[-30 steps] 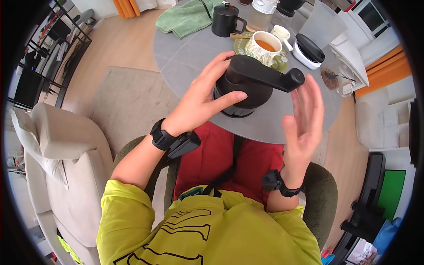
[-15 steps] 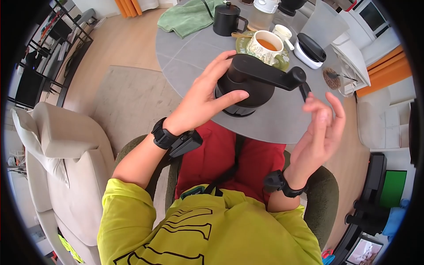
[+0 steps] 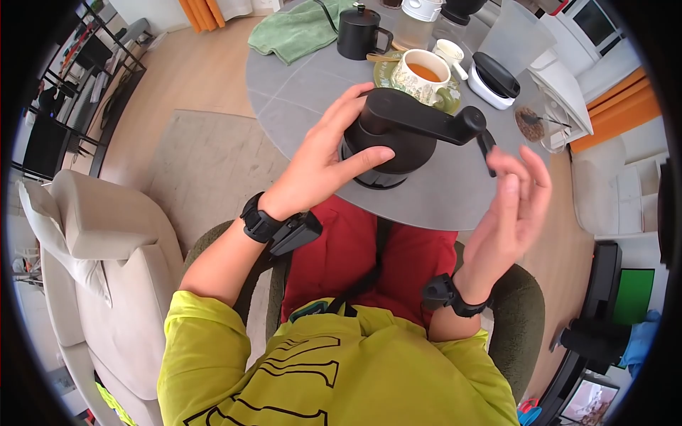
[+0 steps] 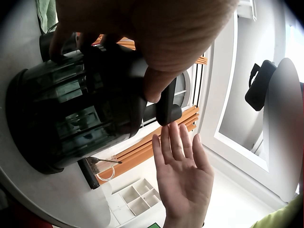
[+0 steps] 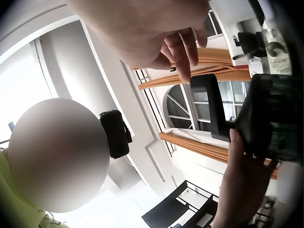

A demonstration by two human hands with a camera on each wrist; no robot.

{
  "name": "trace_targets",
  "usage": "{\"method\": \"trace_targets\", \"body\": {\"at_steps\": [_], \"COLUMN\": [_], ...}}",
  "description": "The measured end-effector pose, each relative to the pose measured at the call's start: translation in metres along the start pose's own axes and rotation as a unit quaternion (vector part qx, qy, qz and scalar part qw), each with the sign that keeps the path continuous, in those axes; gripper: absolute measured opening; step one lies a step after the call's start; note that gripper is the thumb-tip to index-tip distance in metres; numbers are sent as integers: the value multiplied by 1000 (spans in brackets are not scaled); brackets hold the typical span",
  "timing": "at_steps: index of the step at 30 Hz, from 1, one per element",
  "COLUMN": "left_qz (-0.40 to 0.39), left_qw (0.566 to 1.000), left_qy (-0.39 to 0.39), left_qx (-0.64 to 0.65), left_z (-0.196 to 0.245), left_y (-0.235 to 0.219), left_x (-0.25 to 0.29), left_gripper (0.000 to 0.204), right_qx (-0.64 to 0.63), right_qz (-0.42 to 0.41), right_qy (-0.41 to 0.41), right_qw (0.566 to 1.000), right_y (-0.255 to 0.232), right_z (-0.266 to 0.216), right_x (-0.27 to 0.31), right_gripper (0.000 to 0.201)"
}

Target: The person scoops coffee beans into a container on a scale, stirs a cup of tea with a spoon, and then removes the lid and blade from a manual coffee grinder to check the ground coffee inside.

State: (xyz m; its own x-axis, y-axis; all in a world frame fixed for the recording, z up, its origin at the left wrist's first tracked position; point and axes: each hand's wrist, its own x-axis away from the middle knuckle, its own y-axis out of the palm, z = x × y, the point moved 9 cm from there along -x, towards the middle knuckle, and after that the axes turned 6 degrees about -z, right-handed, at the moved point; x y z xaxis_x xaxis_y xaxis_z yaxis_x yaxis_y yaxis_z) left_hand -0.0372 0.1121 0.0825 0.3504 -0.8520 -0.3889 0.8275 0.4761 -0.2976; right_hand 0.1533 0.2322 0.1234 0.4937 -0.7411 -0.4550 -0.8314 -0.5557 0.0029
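A black hand-crank grinder (image 3: 401, 153) stands upright at the near edge of the round grey table. My left hand (image 3: 323, 156) grips the side of its top, thumb across the front and fingers round the far side. Below that grip, the left wrist view shows the grinder's dark see-through ribbed body (image 4: 71, 116). Its crank arm (image 3: 426, 121) points right and ends in a round knob (image 3: 469, 126). Just right of the knob my right hand (image 3: 508, 209) is raised, palm turned inward, fingers loosely bent and holding nothing. A dark slim object (image 3: 489, 153) lies beyond its fingertips.
Behind the grinder sits a patterned cup (image 3: 423, 78) of orange-brown liquid on a green saucer (image 3: 450, 101). Around it stand a black kettle (image 3: 361, 35), a green cloth (image 3: 295, 32), a white-and-black device (image 3: 495, 82) and a clear container (image 3: 529, 124) with brown contents.
My right hand has moved away from the crank knob, rightward and lower, its fingers now more bent. My left hand keeps its grip, and the crank still points right.
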Motion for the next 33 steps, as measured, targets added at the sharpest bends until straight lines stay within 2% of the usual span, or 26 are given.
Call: {"method": "trace_targets", "body": {"at_steps": [1, 3, 5, 7, 8, 9, 11, 12, 15, 17, 19, 20, 23, 24, 28, 31, 33], "left_qz": [18, 14, 9, 12, 11, 12, 12, 9, 10, 14, 15, 13, 10, 8, 8, 3, 5], "left_qw": [1000, 999, 999, 999, 999, 999, 999, 999, 999, 999, 1000, 1000, 998, 998, 998, 998, 998], "left_qy": [7, 6, 5, -1, 1, -3, -6, -17, -19, -12, -3, -2, -23, -30, -30, -40, -36], "left_qx": [24, 30, 35, 48, 49, 47, 47, 49, 49, 48, 25, 27, 64, 59, 48, 41, 44], "left_z": [1, -1, -1, 0, 1, 0, 0, -2, -2, -1, 0, 1, -3, -4, -4, -5, -6], "left_y": [-1, 0, 1, 0, 0, 0, 0, 1, 1, -1, -1, 0, 1, 1, 1, 1, 1], "left_x": [0, 0, -1, -1, -1, -1, -1, 0, 0, 1, 0, -1, 0, 0, 0, 0, 0], "left_gripper": [51, 50, 50, 49, 49, 49, 48, 49, 49, 49, 49, 49, 49, 49, 49, 49, 49], "right_qx": [2, -18, -14, 48, -56, -55, -18, -24, -15, 25, -65, -26, -24, -11, 4, -27, -1], "right_qz": [2, -39, -41, -58, -22, -21, -58, -69, -100, -78, -63, -47, -57, -89, -134, -120, -105], "right_qy": [-1, -110, -120, -42, 46, 46, -75, -108, -107, -85, -22, -14, -63, -59, -87, -66, -52], "right_qw": [1000, 993, 992, 996, 997, 997, 995, 991, 989, 993, 996, 998, 996, 994, 987, 990, 993], "right_y": [9, 34, 31, 14, 3, 4, 17, 27, 37, 17, 1, 2, 17, 23, 39, 34, 22], "right_z": [-1, -21, -21, -7, 9, 10, -11, -17, -16, -12, 5, 4, -2, -2, -9, -3, -6], "right_x": [0, -3, 2, 4, 5, 4, -1, -3, 4, 6, 5, 4, -2, -3, -2, 5, 3], "right_gripper": [51, 44, 42, 48, 49, 49, 48, 48, 49, 45, 40, 40, 44, 53, 63, 59, 56]}}
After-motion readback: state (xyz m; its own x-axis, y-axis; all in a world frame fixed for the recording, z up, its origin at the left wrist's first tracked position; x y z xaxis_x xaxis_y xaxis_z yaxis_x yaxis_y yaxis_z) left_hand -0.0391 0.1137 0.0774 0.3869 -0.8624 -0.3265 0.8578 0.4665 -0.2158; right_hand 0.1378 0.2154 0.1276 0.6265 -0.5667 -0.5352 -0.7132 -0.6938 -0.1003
